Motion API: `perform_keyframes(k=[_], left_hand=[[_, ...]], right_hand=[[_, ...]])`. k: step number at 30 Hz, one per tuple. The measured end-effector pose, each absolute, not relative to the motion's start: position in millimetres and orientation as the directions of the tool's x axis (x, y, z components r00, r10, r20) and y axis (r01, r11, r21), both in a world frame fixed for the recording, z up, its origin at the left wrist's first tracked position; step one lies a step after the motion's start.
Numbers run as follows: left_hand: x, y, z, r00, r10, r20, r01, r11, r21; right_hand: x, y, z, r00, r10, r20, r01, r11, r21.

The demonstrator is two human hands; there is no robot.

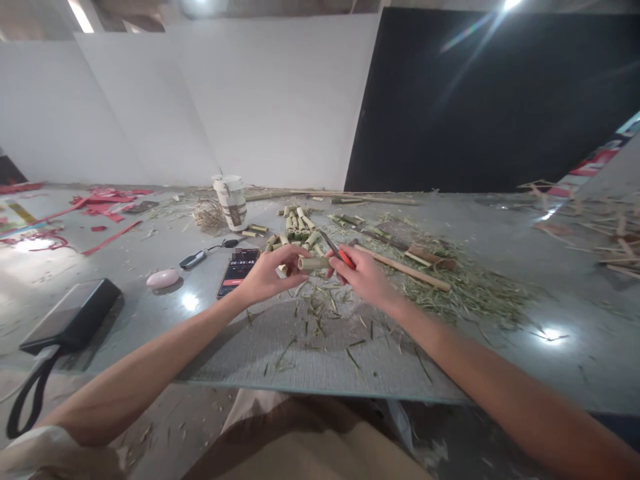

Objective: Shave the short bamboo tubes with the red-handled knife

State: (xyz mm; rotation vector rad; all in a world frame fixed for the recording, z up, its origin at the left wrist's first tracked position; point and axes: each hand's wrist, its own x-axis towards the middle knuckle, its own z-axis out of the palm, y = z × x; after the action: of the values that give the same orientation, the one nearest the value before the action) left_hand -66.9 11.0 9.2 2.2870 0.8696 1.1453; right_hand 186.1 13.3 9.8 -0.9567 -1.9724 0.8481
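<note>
Between my two hands, above the table's middle, is a short pale-green bamboo tube point(314, 263) lying sideways, its hollow end facing left. My left hand point(274, 272) is closed around the tube's left end with thumb and fingers. In my right hand point(361, 272) is a knife point(345, 257) with a red-and-black handle, its blade pointing up and to the left. The right fingertips also meet the tube's right end. Just beyond, a pile of cut bamboo tubes point(298, 223) lies on the table. Green shavings point(320, 313) are scattered below my hands.
Left of my hands are a phone point(231, 280) showing a timer, a pink rounded object point(163, 279) and a black power bank point(73, 315) with a strap. A paper cup point(232, 203) stands behind. A wooden stick point(405, 268) and heaped shavings point(480, 290) lie to the right.
</note>
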Motion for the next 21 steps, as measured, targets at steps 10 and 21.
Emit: perform_keyframes(k=[10, 21], left_hand=[[-68.2, 11.7, 10.1, 0.309, 0.777, 0.548, 0.281, -0.625, 0.728], [-111.9, 49.9, 6.7, -0.158, 0.79, 0.593, 0.394, -0.5, 0.771]], right_hand=[[183.4, 7.3, 10.6, -0.49, 0.812, 0.319, 0.368, 0.524, -0.769], [188.3, 11.3, 8.3, -0.475, 0.777, 0.414, 0.484, 0.623, -0.614]])
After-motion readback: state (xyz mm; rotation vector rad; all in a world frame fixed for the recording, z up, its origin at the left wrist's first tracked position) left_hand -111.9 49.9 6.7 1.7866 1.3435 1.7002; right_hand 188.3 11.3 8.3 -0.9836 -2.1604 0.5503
